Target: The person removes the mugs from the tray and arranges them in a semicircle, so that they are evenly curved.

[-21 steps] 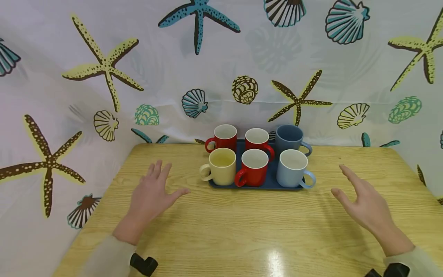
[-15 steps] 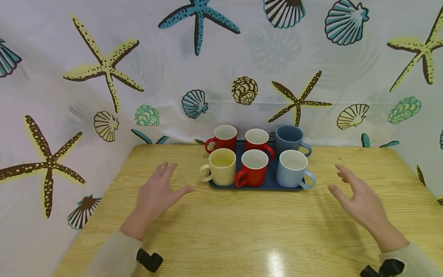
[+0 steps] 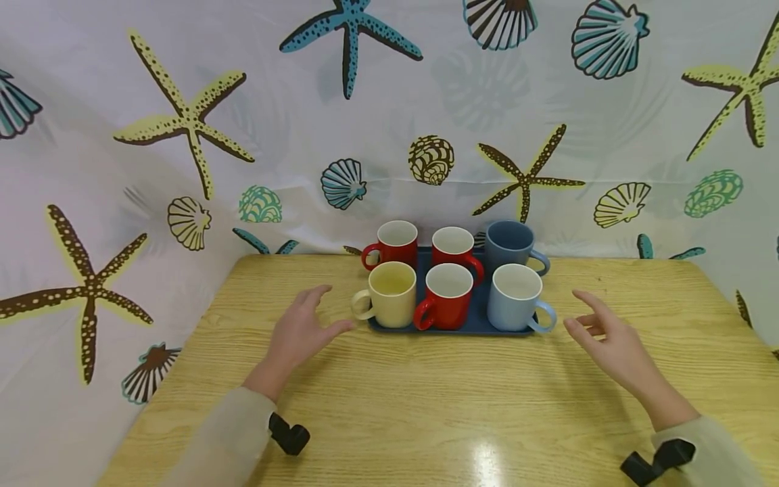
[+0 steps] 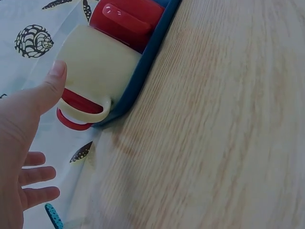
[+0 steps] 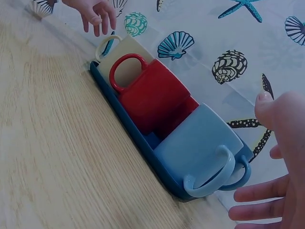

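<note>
Left hand (image 3: 299, 330) — thumb spread wide from its fingers, just beside cream mug (image 3: 392, 303), handle side. Right hand (image 3: 613, 348) — fingers loosely spread, near light blue mug (image 3: 510, 310). Both mugs front row on navy tray (image 3: 479, 309), red mug (image 3: 452, 306) between; two more red mugs (image 3: 398, 252), dark blue mug (image 3: 506, 253) behind. Tray at far edge of wooden table (image 3: 420, 399).

**Legible Markings: None**

No text, label, brand, number or sign can be read in any view. Yellow mug (image 3: 392, 306), front red mug (image 3: 447, 308), light blue mug (image 3: 512, 310): visible faces unlettered. Tray (image 3: 480, 308): visible parts unlettered. Backdrop cloth (image 3: 304, 122): printed starfish and shell motifs, pictorial only. Black wrist devices (image 3: 289, 434): no readable marking. Surface (image 3: 426, 392): wood grain only.
</note>
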The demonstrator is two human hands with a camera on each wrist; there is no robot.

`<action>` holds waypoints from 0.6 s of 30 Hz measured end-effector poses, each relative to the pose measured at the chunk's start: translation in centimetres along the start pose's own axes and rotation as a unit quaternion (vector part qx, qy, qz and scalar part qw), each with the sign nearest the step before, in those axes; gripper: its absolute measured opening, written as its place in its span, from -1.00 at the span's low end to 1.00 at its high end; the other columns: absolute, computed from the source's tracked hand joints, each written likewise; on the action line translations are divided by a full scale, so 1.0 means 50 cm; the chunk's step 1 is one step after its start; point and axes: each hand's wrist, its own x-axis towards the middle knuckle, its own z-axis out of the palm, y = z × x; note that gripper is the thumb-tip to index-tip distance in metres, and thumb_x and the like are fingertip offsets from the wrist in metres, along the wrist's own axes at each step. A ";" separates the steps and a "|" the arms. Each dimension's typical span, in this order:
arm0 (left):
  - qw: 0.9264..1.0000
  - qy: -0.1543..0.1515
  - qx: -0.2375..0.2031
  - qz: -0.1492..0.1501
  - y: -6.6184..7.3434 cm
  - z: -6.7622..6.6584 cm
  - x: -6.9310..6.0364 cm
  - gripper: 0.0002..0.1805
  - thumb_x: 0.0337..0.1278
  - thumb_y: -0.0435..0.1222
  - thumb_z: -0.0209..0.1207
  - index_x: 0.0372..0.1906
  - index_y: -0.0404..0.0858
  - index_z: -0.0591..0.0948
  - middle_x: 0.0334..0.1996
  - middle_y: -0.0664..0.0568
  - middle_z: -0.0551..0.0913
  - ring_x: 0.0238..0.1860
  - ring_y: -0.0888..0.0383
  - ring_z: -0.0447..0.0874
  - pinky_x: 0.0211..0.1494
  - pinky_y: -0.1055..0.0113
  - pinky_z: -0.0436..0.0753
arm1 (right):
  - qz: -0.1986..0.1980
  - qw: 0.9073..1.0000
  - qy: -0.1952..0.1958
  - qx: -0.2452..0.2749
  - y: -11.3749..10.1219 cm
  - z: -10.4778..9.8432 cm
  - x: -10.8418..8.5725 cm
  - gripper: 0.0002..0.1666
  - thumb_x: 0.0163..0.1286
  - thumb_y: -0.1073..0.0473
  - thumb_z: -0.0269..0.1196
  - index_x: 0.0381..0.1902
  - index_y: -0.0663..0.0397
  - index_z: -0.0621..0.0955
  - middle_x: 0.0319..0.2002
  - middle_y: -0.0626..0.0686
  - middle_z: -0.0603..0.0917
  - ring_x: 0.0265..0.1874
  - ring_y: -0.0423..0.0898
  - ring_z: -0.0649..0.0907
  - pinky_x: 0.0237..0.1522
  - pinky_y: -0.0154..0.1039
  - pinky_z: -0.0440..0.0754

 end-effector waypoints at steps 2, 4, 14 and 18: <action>1.000 -0.005 -0.023 0.000 -0.006 0.010 0.008 -0.03 -0.20 0.28 0.26 0.31 -0.18 0.31 0.21 -0.17 0.35 0.14 -0.16 0.39 0.04 -0.09 0.46 | 0.004 1.000 -0.006 0.016 0.001 0.006 0.006 -0.28 0.43 -0.16 -0.02 0.43 -0.01 0.13 -0.03 0.33 0.57 -0.12 0.19 0.57 -0.21 0.08 0.55; 0.999 -0.008 -0.044 0.003 -0.012 0.020 0.015 -0.04 -0.20 0.25 0.28 0.31 -0.19 0.32 0.21 -0.16 0.36 0.16 -0.14 0.37 0.08 -0.08 0.44 | 0.005 0.999 -0.014 0.038 0.002 0.012 0.012 -0.29 0.44 -0.15 -0.02 0.41 0.06 0.16 -0.07 0.32 0.59 -0.16 0.17 0.59 -0.24 0.02 0.56; 0.994 -0.037 -0.100 0.024 -0.034 0.069 0.046 -0.09 -0.15 0.14 0.33 0.30 -0.21 0.32 0.27 -0.13 0.32 0.31 -0.10 0.19 0.28 -0.03 0.23 | 0.074 0.979 -0.057 0.182 0.016 0.039 0.037 -0.28 0.43 -0.20 -0.06 0.32 0.21 0.22 -0.18 0.34 0.60 -0.30 0.11 0.62 -0.38 -0.07 0.61; 0.992 -0.040 -0.108 0.047 -0.037 0.085 0.054 -0.07 -0.20 0.16 0.35 0.28 -0.24 0.34 0.26 -0.14 0.34 0.31 -0.12 0.17 0.30 -0.03 0.18 | 0.088 0.963 -0.080 0.241 0.024 0.048 0.045 -0.26 0.44 -0.20 -0.08 0.33 0.24 0.18 -0.14 0.36 0.59 -0.31 0.09 0.66 -0.36 -0.05 0.65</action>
